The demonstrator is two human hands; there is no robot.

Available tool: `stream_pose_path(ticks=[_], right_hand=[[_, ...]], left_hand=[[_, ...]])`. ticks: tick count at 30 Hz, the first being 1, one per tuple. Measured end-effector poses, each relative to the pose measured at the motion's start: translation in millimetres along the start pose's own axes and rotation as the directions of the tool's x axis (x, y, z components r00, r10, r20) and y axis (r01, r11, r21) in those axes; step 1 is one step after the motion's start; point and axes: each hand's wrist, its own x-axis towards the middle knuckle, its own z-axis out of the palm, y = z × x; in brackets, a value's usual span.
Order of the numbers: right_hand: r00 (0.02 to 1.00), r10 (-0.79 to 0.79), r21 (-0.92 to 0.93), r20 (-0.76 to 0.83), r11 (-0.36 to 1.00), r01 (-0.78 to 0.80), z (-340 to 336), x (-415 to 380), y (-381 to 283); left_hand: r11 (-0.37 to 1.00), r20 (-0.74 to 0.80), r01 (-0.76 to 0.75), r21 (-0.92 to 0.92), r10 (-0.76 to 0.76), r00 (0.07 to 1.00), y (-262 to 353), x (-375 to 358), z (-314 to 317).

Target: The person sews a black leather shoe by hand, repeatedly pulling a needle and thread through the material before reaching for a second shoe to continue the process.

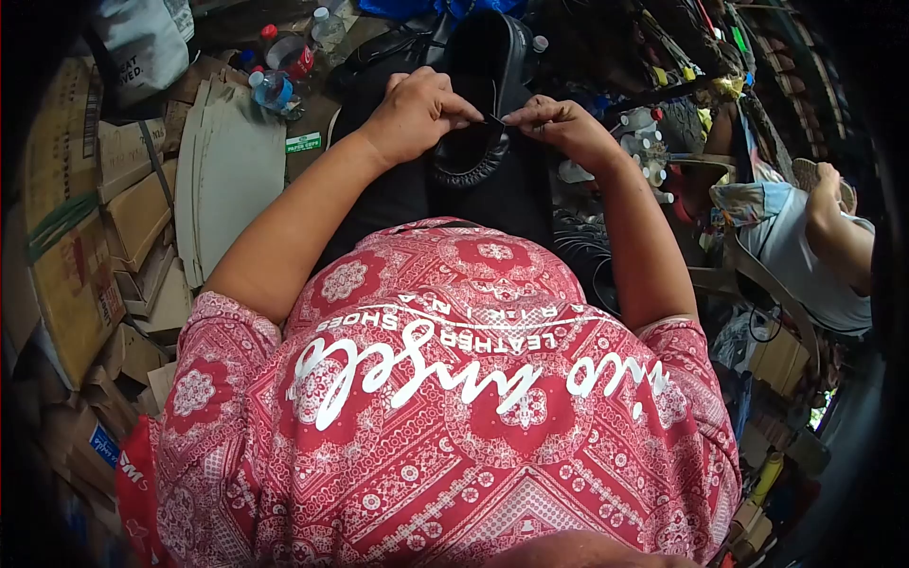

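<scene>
A black shoe (pixel 516 59) with a gathered, wrinkled edge (pixel 466 174) lies on the dark-clothed lap at the top centre. Over its opening, my left hand (pixel 417 114) is closed, thumb and forefinger pinching a small dark piece, perhaps thread or lace. Opposite it, my right hand (pixel 559 123) pinches the other side of that same small dark piece. The fingertips of both hands are a short distance apart. What exactly the piece is cannot be made out.
Plastic bottles (pixel 272 91) and a green box (pixel 303 143) lie at the upper left, near stacked cardboard (pixel 137 213). More bottles (pixel 647 142) stand right of my right forearm. Another person (pixel 824 241) in a light shirt sits at the far right.
</scene>
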Motion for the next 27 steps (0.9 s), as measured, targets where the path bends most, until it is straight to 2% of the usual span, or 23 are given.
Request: stream_pose_path(ticks=[4,6,7,8,10,12,16,18,22,26,27], right_hand=[[1.0,0.007,0.009,0.009,1.0,-0.007,-1.3,-1.0,3.9],[1.0,0.008,0.016,-0.014,1.0,-0.008,0.8,-6.4,-0.3],[0.999,0.017,0.023,-0.032,1.0,-0.016,2.7,-8.5,-1.5],[0.999,0.014,0.028,-0.041,1.0,-0.013,4.0,-8.6,-0.2],[0.99,0.13,0.257,-0.051,0.96,-0.112,7.4,-11.2,4.1],[0.99,0.127,0.263,-0.063,0.959,-0.106,10.4,-11.7,2.2],[0.988,0.133,0.292,-0.084,0.951,-0.103,12.3,-13.9,-2.2],[0.987,0.139,0.278,-0.078,0.954,-0.113,10.7,-12.7,-2.1],[0.99,0.126,0.284,-0.07,0.953,-0.101,11.1,-13.3,-6.3],[0.987,0.122,0.27,-0.1,0.959,-0.091,15.7,-11.7,-15.4],[0.983,0.135,0.19,-0.121,0.976,-0.11,16.3,-10.6,-18.0]], left_hand=[[1.0,0.053,0.016,-0.027,-0.014,0.999,-0.1,4.0,4.3],[1.0,-0.05,-0.026,0.014,0.027,0.998,3.2,-1.8,5.2],[0.999,-0.044,-0.034,0.018,0.034,0.998,3.5,-2.5,4.8],[0.999,-0.028,0.02,0.028,-0.019,0.999,4.1,-3.0,4.8],[0.997,-0.005,0.071,0.039,-0.071,0.997,10.2,-2.0,6.3],[0.987,-0.013,0.16,0.029,-0.16,0.987,15.5,-0.2,6.6],[0.981,-0.067,0.195,0.001,-0.195,0.979,27.0,5.4,15.3],[0.956,-0.042,0.272,-0.113,-0.278,0.96,31.2,8.5,18.5],[0.968,-0.091,0.243,-0.068,-0.249,0.964,36.3,11.5,22.7],[0.962,-0.085,0.244,-0.125,-0.255,0.963,36.0,12.6,24.8],[0.961,-0.08,0.244,-0.128,-0.256,0.963,37.2,12.9,23.7]])
